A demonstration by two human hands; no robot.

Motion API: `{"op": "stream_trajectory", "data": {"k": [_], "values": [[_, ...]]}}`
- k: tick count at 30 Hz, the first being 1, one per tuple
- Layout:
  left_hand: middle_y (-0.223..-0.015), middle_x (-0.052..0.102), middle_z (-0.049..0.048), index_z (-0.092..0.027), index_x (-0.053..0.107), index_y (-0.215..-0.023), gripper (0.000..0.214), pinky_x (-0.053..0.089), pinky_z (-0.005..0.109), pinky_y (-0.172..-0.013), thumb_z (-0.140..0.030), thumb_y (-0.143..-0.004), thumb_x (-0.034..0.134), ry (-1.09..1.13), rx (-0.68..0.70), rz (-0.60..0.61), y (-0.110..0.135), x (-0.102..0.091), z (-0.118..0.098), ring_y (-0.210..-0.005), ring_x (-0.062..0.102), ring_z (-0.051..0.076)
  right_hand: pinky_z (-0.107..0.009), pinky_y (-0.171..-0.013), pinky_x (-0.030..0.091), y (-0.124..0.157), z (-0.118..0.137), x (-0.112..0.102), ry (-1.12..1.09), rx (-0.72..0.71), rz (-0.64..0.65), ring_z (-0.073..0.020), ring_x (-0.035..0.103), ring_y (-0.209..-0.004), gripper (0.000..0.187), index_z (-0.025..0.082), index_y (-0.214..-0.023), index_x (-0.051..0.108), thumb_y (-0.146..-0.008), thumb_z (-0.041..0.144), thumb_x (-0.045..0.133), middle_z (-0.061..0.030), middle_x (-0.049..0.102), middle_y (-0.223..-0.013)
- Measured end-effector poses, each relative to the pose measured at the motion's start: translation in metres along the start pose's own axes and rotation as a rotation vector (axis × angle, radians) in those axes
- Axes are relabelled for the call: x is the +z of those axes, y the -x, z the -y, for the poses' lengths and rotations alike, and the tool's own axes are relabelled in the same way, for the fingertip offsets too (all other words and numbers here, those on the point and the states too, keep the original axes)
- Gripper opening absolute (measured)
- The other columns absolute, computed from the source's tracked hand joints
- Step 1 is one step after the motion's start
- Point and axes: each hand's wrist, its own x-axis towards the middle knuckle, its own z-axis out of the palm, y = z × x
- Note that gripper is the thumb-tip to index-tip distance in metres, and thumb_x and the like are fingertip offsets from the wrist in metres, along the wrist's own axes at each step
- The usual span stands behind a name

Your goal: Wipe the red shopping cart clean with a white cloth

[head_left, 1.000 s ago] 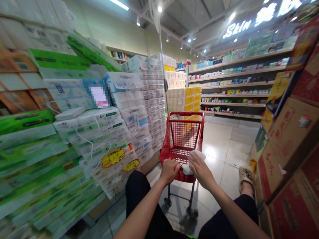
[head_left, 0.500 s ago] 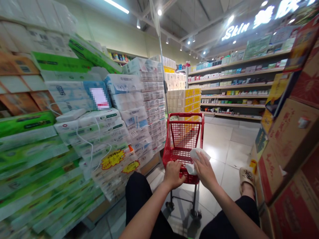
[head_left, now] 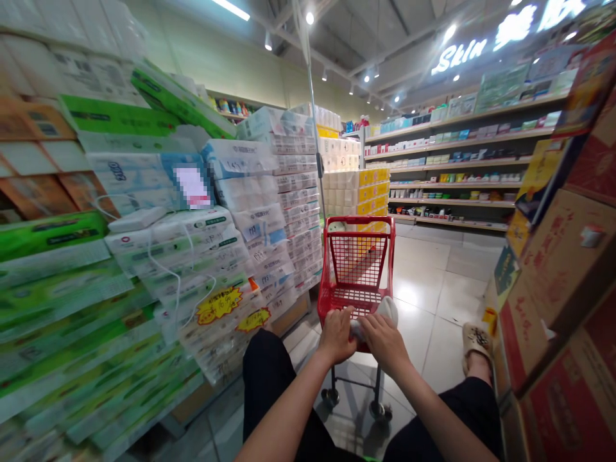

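Under the clasping fingers of the right hand (head_left: 384, 339), the cloth (head_left: 390, 308) now bunches against the cart (head_left: 328, 296), closer to the left hand (head_left: 337, 337), whose fingers grip the cart; cloth-to-cart contact appears tighter.

The wall (head_left: 192, 61) is pale green; tiled floor (head_left: 423, 256) (glossy, brightly lit) reaches shelves (head_left: 447, 185) below a glowing sign (head_left: 514, 29).

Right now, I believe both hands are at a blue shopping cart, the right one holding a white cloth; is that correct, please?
Not blue: the head view shows a red shopping cart. The left hand and right hand are at it, the latter holding the white cloth.
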Motion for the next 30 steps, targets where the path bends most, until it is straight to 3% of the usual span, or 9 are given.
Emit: {"op": "stream_trajectory", "data": {"k": [3,7,9,12,17,21,24,30], "values": [[-0.11,0.054,0.0086,-0.019,0.039,-0.124,0.061,0.036,0.044,-0.095,-0.023,-0.067,0.057,0.05,0.021,-0.008,0.001,0.001,0.0,-0.098,0.049,0.027,-0.041,-0.104,0.034,0.02,-0.026,-0.011,-0.057,-0.02,-0.018,-0.0219,0.051,-0.117,0.028,0.025,-0.118,0.057,-0.097,0.028,0.039,-0.0053,0.063,-0.115],[-0.105,0.054,0.0075,-0.019,0.043,-0.119,0.055,0.037,0.043,-0.094,-0.021,-0.066,0.056,0.078,0.017,-0.028,0.001,0.002,0.001,-0.097,0.049,0.026,-0.039,-0.113,0.029,0.033,-0.057,-0.015,-0.201,0.065,0.009,-0.0201,0.028,-0.139,0.034,0.029,-0.125,0.055,-0.098,0.032,0.035,0.0013,0.044,-0.143],[-0.103,0.054,0.0072,-0.019,0.044,-0.117,0.053,0.037,0.043,-0.093,-0.022,-0.066,0.056,0.079,0.015,-0.026,0.001,0.001,0.001,-0.096,0.049,0.026,-0.039,-0.113,0.03,0.026,-0.07,-0.009,-0.285,0.156,0.022,-0.0201,0.021,-0.142,0.036,0.031,-0.126,0.055,-0.098,0.035,0.033,0.0038,0.034,-0.15],[-0.104,0.054,0.0075,-0.019,0.044,-0.117,0.053,0.036,0.044,-0.094,-0.023,-0.065,0.056,0.074,0.027,-0.025,0.001,0.002,0.002,-0.097,0.049,0.026,-0.044,-0.115,0.027,0.003,-0.089,0.01,-0.361,0.261,-0.026,-0.0236,0.021,-0.142,0.039,0.028,-0.123,0.058,-0.096,0.037,0.032,0.0012,0.025,-0.154],[-0.106,0.054,0.0076,-0.019,0.043,-0.117,0.053,0.035,0.044,-0.096,-0.022,-0.066,0.056,0.043,0.02,-0.029,-0.002,0.004,0.004,-0.097,0.048,0.026,-0.048,-0.115,0.023,-0.025,-0.105,0.032,-0.334,0.321,-0.013,-0.0262,0.02,-0.142,0.042,0.024,-0.123,0.059,-0.091,0.03,0.034,-0.0046,0.023,-0.154],[-0.107,0.054,0.0076,-0.019,0.043,-0.118,0.054,0.035,0.045,-0.097,-0.022,-0.066,0.057,0.014,0.008,-0.033,-0.003,0.005,0.007,-0.098,0.048,0.026,-0.047,-0.115,0.023,-0.013,-0.082,0.027,-0.236,0.316,0.007,-0.0246,0.009,-0.144,0.04,0.025,-0.122,0.059,-0.093,0.029,0.033,-0.0005,0.015,-0.157],[-0.108,0.054,0.0076,-0.019,0.043,-0.118,0.054,0.035,0.045,-0.097,-0.021,-0.066,0.058,-0.001,0.002,-0.041,-0.002,0.003,0.01,-0.098,0.048,0.026,-0.047,-0.115,0.022,0.005,-0.05,0.021,-0.125,0.275,-0.053,-0.025,0.011,-0.144,0.039,0.025,-0.125,0.057,-0.095,0.034,0.032,-0.0008,0.015,-0.157],[-0.109,0.056,0.0074,-0.02,0.045,-0.115,0.05,0.034,0.044,-0.094,-0.021,-0.067,0.059,0.003,-0.028,-0.023,0.0,-0.001,0.015,-0.096,0.05,0.026,-0.054,-0.115,0.013,0.021,0.017,0.016,0.01,0.105,-0.07,-0.026,0.018,-0.143,0.055,0.021,-0.148,0.027,-0.096,0.035,0.037,-0.0086,0.023,-0.155]]}}
